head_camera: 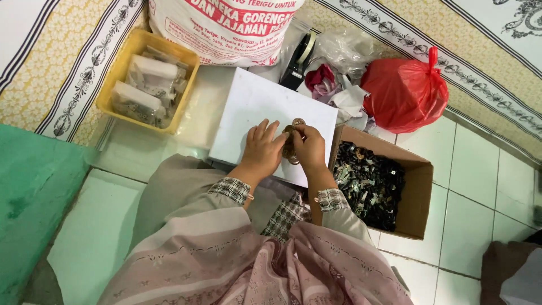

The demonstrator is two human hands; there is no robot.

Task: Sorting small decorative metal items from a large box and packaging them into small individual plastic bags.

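Note:
Both my hands meet over a white board [254,107] resting on my lap. My left hand [262,148] and my right hand [309,146] together pinch a small brownish metal piece [292,135] with ring-shaped ends, held between the fingertips just above the board. My sleeves are light with checked cuffs.
A cardboard box [415,195] of several small dark metal parts sits at my right. A yellow tray [121,68] of clear packets lies at far left. A large printed sack [226,28], a tape dispenser [299,59] and a red plastic bag [403,93] stand behind the board. Green mat [28,192] at left.

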